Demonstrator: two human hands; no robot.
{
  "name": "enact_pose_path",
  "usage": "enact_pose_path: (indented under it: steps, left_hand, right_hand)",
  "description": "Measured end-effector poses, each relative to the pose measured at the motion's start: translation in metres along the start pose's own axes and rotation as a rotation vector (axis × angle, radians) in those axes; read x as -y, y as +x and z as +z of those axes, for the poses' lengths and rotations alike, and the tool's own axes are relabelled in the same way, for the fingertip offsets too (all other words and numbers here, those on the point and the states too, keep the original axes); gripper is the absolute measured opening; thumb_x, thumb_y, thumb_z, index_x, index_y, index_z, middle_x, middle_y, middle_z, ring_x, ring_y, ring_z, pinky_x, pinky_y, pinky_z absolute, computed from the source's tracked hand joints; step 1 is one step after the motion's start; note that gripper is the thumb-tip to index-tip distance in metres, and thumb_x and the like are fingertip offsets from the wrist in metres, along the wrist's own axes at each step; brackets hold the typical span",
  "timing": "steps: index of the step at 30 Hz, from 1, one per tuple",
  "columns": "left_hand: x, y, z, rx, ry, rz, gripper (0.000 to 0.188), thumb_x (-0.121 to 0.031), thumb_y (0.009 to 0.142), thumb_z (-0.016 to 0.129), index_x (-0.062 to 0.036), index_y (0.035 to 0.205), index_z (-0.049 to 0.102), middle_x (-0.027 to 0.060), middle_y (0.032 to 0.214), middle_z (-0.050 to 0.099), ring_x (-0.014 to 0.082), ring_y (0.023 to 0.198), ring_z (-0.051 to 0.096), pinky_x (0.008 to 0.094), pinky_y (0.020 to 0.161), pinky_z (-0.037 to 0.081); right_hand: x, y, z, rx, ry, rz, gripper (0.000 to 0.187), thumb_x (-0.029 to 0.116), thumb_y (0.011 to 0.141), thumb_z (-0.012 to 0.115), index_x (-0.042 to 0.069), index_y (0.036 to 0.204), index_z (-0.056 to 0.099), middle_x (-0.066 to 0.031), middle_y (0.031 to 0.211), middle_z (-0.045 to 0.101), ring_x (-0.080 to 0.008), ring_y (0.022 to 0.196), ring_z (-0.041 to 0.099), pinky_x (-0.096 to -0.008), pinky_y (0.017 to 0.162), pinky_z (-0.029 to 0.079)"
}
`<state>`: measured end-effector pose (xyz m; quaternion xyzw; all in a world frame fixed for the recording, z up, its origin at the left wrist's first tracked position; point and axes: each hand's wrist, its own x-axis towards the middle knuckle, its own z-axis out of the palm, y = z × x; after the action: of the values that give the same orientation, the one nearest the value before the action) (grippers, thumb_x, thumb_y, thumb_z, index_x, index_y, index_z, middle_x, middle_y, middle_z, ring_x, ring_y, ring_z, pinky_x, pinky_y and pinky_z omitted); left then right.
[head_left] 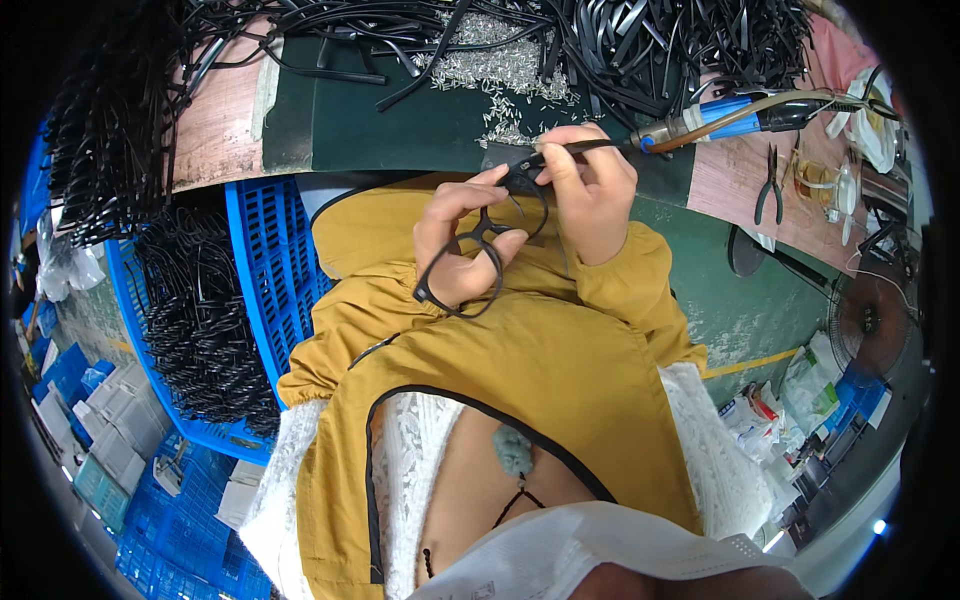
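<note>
A black eyeglass frame (484, 228) hangs tilted between my hands, just in front of the table's near edge. My left hand (448, 232) is closed around its rims, with the fingers behind the front and the thumb near the bridge. At the frame's far corner, my right hand (592, 190) pinches a black temple arm (590, 146) between thumb and fingers. The arm's inner end meets the frame's hinge corner; whether they are joined, I cannot tell. Just right of the hand lies a blue and silver power screwdriver (715, 122) with a brown hose. Its tip is close to my fingers.
Small silver metal pieces (490, 58) are heaped on the dark green mat (400, 135), between piles of black temple arms (650, 45). Pliers (769, 188) lie at the right. A blue basket (285, 270) of black frames stands at my left. A fan (868, 318) is lower right.
</note>
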<state>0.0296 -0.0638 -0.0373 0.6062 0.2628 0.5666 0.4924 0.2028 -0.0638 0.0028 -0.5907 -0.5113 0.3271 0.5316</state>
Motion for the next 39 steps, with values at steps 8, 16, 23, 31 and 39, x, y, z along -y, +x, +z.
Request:
enact_pose_path:
  steps: [8,16,23,31,39]
  left_hand:
    - [-0.021,0.048,-0.038,-0.337,-0.387,-0.549,0.025,-0.021,0.108,0.047,0.0021,0.108,0.056,0.0133,0.082,0.066,0.0283,0.078,0.074,0.0308,0.070,0.062]
    - [-0.015,0.054,-0.052,-0.271,-0.337,-0.663,0.055,-0.046,0.110,0.031,0.0019,0.103,0.057,0.0138,0.077,0.067,0.0305,0.072,0.073,0.0318,0.067,0.059]
    - [-0.028,0.064,-0.051,-0.124,-0.398,-0.928,0.056,-0.042,0.108,0.039,0.0068,0.105,0.066,0.0164,0.074,0.070,0.0260,0.069,0.073,0.0271,0.060,0.056]
    - [-0.034,0.050,-0.009,0.381,-0.589,-1.392,0.044,-0.020,0.103,0.044,0.0007,0.138,0.059,0.0105,0.068,0.066,0.0219,0.057,0.070,0.0224,0.049,0.048]
    - [-0.032,0.052,-0.008,0.400,-0.530,-1.362,0.044,-0.018,0.100,0.045,0.0002,0.138,0.058,0.0083,0.066,0.066,0.0212,0.057,0.070,0.0219,0.046,0.041]
  right_hand:
    - [0.010,0.055,0.005,0.354,-0.169,-0.370,0.036,-0.003,0.087,0.067,0.006,0.121,0.068,-0.0097,0.116,0.061,-0.0225,0.107,0.063,-0.0323,0.084,0.053]
    - [0.015,0.156,0.039,0.269,-0.440,-0.947,0.021,0.022,0.099,0.064,0.009,0.113,0.058,-0.0021,0.080,0.050,-0.0136,0.063,0.050,-0.0262,0.051,0.038]
    - [0.022,0.028,0.010,-0.131,0.592,-0.252,0.019,0.006,0.106,0.053,-0.003,0.122,0.051,-0.0107,0.092,0.066,-0.0119,0.073,0.062,-0.0204,0.059,0.047]
    - [-0.018,-0.002,-0.015,-0.034,0.037,-0.058,0.011,-0.004,0.089,0.071,-0.004,0.100,0.068,-0.0097,0.095,0.069,-0.0164,0.081,0.070,-0.0281,0.072,0.058]
    - [-0.024,0.004,-0.009,0.018,0.126,-0.061,0.009,-0.003,0.091,0.070,-0.008,0.098,0.068,-0.0108,0.097,0.070,-0.0150,0.082,0.071,-0.0269,0.073,0.059]
